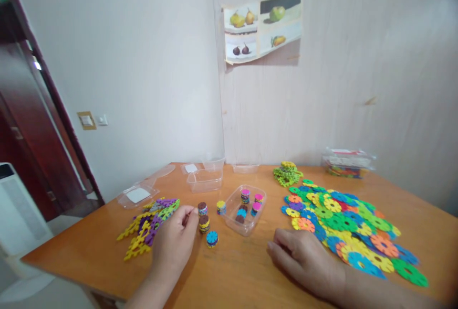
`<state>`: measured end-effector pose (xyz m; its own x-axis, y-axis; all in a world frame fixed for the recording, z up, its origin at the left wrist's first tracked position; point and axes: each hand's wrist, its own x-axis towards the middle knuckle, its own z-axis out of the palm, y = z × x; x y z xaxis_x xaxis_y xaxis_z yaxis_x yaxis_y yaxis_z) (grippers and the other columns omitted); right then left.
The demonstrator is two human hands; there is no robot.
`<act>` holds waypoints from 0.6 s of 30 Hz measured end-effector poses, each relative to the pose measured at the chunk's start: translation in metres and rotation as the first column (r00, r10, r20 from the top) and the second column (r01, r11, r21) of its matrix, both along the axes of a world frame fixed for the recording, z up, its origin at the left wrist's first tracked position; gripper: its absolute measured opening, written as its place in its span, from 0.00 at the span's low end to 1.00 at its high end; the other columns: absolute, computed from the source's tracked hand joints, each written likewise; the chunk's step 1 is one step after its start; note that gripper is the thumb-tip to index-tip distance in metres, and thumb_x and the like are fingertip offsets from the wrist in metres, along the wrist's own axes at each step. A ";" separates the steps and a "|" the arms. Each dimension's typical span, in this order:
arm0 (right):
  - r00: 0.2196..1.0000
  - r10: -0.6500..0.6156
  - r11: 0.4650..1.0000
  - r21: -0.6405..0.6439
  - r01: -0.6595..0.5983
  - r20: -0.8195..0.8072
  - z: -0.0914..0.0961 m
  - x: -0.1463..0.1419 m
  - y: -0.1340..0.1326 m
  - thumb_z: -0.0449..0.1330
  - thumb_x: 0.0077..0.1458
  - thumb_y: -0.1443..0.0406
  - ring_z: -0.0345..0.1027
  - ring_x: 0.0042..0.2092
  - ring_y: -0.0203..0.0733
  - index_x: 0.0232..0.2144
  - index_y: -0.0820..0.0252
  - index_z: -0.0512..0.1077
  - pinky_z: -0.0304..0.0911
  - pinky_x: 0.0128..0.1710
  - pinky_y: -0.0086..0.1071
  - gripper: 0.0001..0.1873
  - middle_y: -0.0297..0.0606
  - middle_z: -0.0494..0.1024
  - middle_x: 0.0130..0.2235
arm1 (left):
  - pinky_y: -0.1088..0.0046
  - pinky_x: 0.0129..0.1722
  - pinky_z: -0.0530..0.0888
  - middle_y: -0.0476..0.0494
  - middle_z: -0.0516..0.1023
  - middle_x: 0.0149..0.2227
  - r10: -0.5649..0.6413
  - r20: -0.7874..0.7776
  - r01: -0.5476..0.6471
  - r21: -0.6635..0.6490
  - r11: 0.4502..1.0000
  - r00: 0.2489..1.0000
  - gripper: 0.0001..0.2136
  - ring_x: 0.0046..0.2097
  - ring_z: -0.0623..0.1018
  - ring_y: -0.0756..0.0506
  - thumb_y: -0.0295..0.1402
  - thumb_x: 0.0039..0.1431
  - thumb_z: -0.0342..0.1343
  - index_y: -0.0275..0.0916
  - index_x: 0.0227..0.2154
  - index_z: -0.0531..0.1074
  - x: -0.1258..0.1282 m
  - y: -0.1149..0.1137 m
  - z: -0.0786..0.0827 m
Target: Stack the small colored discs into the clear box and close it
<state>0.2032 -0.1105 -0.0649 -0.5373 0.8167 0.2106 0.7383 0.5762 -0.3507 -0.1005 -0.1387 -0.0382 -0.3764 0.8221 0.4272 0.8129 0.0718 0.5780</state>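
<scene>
Small notched-disc stacks (204,225) beside our left hand (176,239)

We see four disc stacks in the clear plastic tub (252,223); colourful pieces fill the lidded box (347,165) at the right rear. Two other clear tubs (205,183) stand farther back.

Our wooden table (236,275) meets a pale wall (161,60) bearing fruit pictures (265,27). Loose notched discs (343,221) spread at right.

Our hands are well apart. Four stacks stand between the left hand and tub; its fingers curl by the brown-topped pair, but we cannot tell whether they grip. The right hand (307,261) lies half-curled near the loose discs.
</scene>
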 end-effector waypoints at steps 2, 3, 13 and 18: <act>1.000 0.019 1.000 -0.003 -0.019 -0.025 -0.002 0.001 0.001 0.45 0.64 0.57 0.66 0.27 0.35 0.26 0.56 0.65 0.52 0.28 0.29 0.17 0.33 0.74 0.26 | 0.76 0.31 0.64 0.51 0.78 0.29 -0.069 -0.068 0.069 0.010 0.998 0.995 0.14 0.33 0.75 0.48 0.45 0.62 0.46 0.43 0.33 0.72 0.011 0.006 0.017; 0.999 0.029 1.000 -0.002 -0.029 -0.036 -0.002 0.001 0.002 0.45 0.64 0.57 0.66 0.27 0.35 0.26 0.56 0.65 0.52 0.28 0.29 0.17 0.33 0.74 0.26 | 0.76 0.31 0.64 0.50 0.78 0.30 -0.125 -0.114 0.124 -0.011 0.992 0.986 0.15 0.33 0.75 0.48 0.44 0.62 0.45 0.42 0.34 0.72 0.017 0.011 0.026; 0.992 0.075 0.996 -0.029 -0.078 -0.101 -0.007 0.001 0.007 0.49 0.62 0.59 0.65 0.26 0.33 0.25 0.56 0.64 0.49 0.26 0.28 0.15 0.31 0.74 0.26 | 0.69 0.38 0.65 0.47 0.78 0.31 -0.492 -0.591 0.343 -0.354 0.870 0.639 0.10 0.38 0.74 0.44 0.31 0.56 0.51 0.46 0.29 0.77 0.075 0.082 0.052; 0.988 0.088 0.996 -0.001 -0.089 -0.126 -0.008 0.002 0.009 0.49 0.62 0.60 0.64 0.26 0.32 0.24 0.56 0.63 0.48 0.25 0.28 0.15 0.30 0.75 0.26 | 0.67 0.37 0.65 0.46 0.80 0.32 -0.617 -0.615 0.326 -0.527 0.785 0.491 0.11 0.38 0.75 0.42 0.31 0.55 0.50 0.49 0.31 0.79 0.084 0.105 0.045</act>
<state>0.2052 -0.1017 -0.0725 -0.5773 0.7685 0.2758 0.6342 0.6348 -0.4413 -0.0164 -0.0335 0.0071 0.4281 0.9024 0.0489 0.8895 -0.4112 -0.1994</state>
